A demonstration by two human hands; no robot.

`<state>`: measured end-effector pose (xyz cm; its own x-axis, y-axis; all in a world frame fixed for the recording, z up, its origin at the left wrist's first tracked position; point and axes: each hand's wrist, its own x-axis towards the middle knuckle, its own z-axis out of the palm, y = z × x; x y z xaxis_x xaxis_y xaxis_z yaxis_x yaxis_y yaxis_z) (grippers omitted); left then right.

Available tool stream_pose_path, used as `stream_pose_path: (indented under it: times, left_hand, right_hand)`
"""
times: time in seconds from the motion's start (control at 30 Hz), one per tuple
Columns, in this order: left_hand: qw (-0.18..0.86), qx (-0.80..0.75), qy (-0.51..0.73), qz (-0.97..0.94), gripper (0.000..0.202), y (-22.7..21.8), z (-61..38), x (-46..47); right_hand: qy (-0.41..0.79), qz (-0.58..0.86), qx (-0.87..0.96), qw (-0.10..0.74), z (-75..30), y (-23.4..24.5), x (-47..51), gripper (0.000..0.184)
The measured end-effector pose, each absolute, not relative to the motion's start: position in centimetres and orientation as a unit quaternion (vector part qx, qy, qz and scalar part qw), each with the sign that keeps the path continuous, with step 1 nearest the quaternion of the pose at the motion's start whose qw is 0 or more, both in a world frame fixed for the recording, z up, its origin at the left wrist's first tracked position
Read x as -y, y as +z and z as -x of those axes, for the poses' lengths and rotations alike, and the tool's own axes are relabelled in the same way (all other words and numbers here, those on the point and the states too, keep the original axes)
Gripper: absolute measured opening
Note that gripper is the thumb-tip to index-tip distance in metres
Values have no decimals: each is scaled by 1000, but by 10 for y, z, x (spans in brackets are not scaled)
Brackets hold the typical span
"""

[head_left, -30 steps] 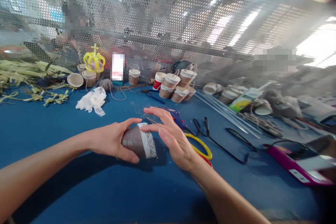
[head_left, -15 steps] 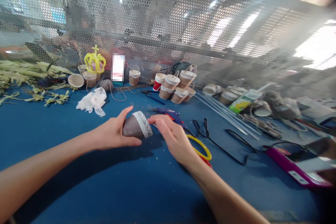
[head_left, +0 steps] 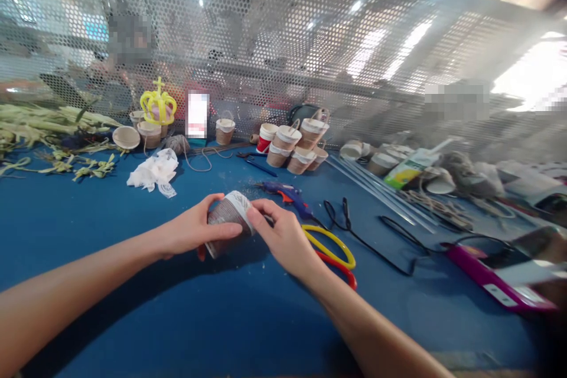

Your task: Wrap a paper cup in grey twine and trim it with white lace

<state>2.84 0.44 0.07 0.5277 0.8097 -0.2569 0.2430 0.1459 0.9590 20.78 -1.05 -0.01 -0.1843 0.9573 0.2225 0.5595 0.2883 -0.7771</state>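
Observation:
My left hand [head_left: 188, 228] is wrapped around a small cup [head_left: 224, 212] covered in greyish-brown twine, its thumb across the near side. The cup is tilted, with its rim towards the right. Around that rim runs a white lace band [head_left: 240, 205]. Thumb and fingers of my right hand [head_left: 286, 235] pinch the cup at the lace band; the inside of the cup is hidden. Just beyond my right hand lies a blue glue gun [head_left: 290, 194]. Scissors with yellow and red handles [head_left: 343, 248] are partly covered by my right wrist.
Several finished-looking twine cups [head_left: 287, 137] are grouped at the back, near a red cup [head_left: 264, 140]. Crumpled white lace [head_left: 153, 172] lies left. Clear sticks [head_left: 376, 192], a black cable [head_left: 370, 248] and a magenta box [head_left: 487, 277] occupy the right. A perforated metal screen [head_left: 266, 41] stands behind.
The cup has turned in my hands, and my left thumb now lies across its near side. My right fingers have closed onto the lace rim. More of the scissor handles shows.

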Motion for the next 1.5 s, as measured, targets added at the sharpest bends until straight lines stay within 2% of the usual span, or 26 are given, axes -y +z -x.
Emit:
stream_pose_path:
  times: [0.13,0.33,0.43,0.63,0.8,1.0,1.07,1.13,1.23,1.3,1.5]
  left_hand:
    - [582,-445,227,-641,91,-2,-28,-6]
    - [283,-470,226,-805,97,-13,-27,-2]
    - [209,-469,195,-836,96,-14,-27,0]
    - [280,-469,252,-799,99,-7,-27,-4]
    - [220,-483,276,-801,96,-11,-28,-3]
    - [130,-456,268,-839,92,-14,-25,-4]
    - [131,-443,271,-845,91,-10,-24,-5]
    - [197,-437,291,-828,78,-5,-23,-7]
    - [357,-428,321,-766,47,2,-22,-13]
    - [412,-434,329,-731,38,2,-21,-17]
    - [390,-415,395,-721,20,1,-23,-16]
  right_hand:
    - [303,523,710,361,-210,1,10,28]
    - [320,509,716,355,-209,5,12,23]
    - [338,508,713,346,-208,6,13,18]
    - [326,455,717,416,-208,2,14,9]
    - [313,439,723,432,-202,1,21,10]
    - [318,468,735,374,-202,5,22,7]
    - [315,471,734,375,-204,5,21,7]
    - [301,457,743,385,-205,5,21,7]
    - [257,417,776,397,-206,3,21,9]
    - [226,392,803,389,-205,3,22,13]
    - [230,414,801,365,-204,0,21,11]
